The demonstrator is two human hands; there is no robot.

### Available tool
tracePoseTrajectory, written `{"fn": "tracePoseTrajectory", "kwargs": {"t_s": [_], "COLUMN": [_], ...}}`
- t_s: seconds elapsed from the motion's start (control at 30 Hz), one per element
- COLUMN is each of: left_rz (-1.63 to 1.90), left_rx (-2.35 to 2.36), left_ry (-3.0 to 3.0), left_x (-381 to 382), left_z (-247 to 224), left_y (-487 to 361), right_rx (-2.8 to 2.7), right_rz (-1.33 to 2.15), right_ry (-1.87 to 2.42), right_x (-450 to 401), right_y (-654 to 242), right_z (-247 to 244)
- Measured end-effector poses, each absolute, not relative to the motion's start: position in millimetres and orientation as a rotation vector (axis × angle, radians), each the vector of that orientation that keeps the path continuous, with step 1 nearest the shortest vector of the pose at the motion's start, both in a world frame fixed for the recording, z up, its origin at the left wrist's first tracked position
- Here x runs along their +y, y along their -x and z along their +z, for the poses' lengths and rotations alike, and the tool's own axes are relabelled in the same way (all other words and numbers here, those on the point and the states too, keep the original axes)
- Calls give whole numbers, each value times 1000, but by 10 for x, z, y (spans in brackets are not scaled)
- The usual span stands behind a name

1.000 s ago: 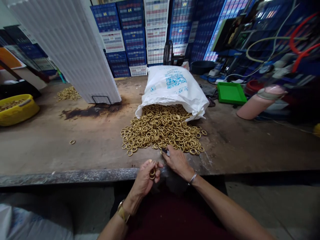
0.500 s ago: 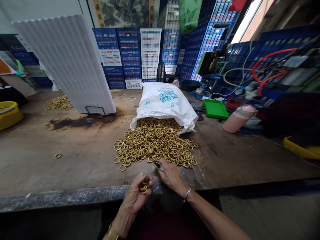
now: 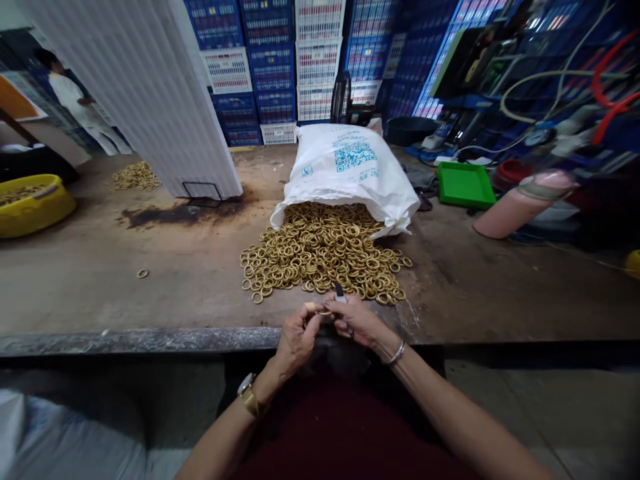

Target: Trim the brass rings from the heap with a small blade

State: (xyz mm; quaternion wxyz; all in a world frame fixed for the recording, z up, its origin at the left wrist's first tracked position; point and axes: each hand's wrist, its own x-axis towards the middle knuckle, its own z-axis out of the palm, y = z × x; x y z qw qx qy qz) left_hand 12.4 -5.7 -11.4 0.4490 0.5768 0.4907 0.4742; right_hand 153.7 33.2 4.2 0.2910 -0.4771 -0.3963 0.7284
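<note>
Fingers of the left hand and right hand pinch one ring, likely to steady it, the right also gripping a tool, with the pile handily near.

Centred on the heap of round, gold-coloured rings on the flat brown tabletop, the white woven sack lies at twelve o'clock, its mouth over the heap; blue and white slatted plastic crates stand behind. The pale corrugated panel stands at ten, one loose ring lies at nine, the rectangular green plastic tray at two. Left hand and right hand meet near six.
</note>
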Motion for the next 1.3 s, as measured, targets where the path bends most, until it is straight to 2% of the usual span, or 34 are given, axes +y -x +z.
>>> {"fn": "tracePoseTrajectory", "kwargs": {"t_s": [0.37, 0.8, 0.9, 1.07, 1.3], "left_rz": [963, 996, 1016, 1048, 1069], "left_rx": [1105, 969, 980, 1022, 1086], "left_ry": [-848, -729, -698, -727, -785], "left_x": [-49, -72, -67, -58, -84], "left_z": [-75, -60, -60, -73, -125], "left_y": [-231, -258, -261, -272, -252], "right_rx": [-1362, -1211, -1345, -1963, -2247], "right_rz": [1563, 1846, 1603, 1082, 865], "right_ry": [1383, 1249, 1372, 1397, 1411], "right_x": [300, 347, 353, 272, 199], "right_y": [-1516, -1609, -1621, -1636, -1607], "right_z": [7, -104, -139, -122, -115]}}
